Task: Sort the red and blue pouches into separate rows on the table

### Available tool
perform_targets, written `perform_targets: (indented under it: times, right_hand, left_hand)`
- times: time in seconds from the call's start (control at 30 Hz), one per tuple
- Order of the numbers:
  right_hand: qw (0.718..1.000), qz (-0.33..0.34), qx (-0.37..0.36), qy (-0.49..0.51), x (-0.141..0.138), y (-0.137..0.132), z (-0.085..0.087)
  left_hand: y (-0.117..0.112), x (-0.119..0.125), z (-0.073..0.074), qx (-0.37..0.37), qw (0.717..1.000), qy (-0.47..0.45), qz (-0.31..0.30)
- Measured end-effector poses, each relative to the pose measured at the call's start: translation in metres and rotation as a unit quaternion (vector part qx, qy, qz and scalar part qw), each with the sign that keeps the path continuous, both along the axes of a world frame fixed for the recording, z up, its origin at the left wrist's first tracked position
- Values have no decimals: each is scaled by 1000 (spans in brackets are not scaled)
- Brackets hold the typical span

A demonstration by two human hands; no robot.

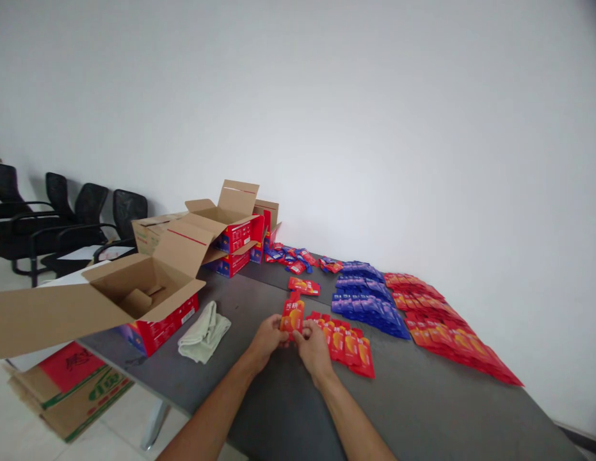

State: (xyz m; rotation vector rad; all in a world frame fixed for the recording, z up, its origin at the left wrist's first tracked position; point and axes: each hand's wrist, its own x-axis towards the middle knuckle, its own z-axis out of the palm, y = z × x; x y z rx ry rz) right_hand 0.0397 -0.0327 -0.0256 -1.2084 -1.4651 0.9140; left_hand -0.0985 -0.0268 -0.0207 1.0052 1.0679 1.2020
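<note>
A red pouch [292,314] with orange print and white lettering is held upright between my two hands over the table. My left hand [270,335] grips its left edge, and my right hand [313,346] pinches its lower right corner. Just right of my right hand, several like red pouches [348,346] lie overlapping in a row. Behind the held pouch, another red pouch or small stack [304,286] lies flat on the table.
Rows of blue pouches [369,306] and red pouches [451,333] lie at the right. A loose pile of pouches [298,258] sits near the wall. An open carton [170,323], a folded cloth [204,334] and stacked cartons [235,237] stand left on the grey table [422,410].
</note>
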Motion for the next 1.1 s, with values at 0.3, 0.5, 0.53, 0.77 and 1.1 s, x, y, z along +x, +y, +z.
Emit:
perform_targets:
  times: [0.3, 0.5, 0.53, 0.77, 1.1]
  right_hand:
    - [941, -109, 51, -315, 77, -7, 38]
    - [879, -85, 53, -466, 98, -16, 10]
    - [872, -83, 43, -481, 97, -17, 7]
    - [856, -65, -8, -513, 97, -26, 6]
    - [861, -47, -62, -503, 99, -38, 6]
  left_hand:
    - [25, 22, 7, -17, 974, 221, 35]
    - [29, 27, -2, -26, 926, 375, -22]
    - [27, 28, -1, -14, 918, 394, -34]
    - [8, 36, 16, 97, 768, 632, -19]
    - [6, 57, 0, 247, 724, 616, -184]
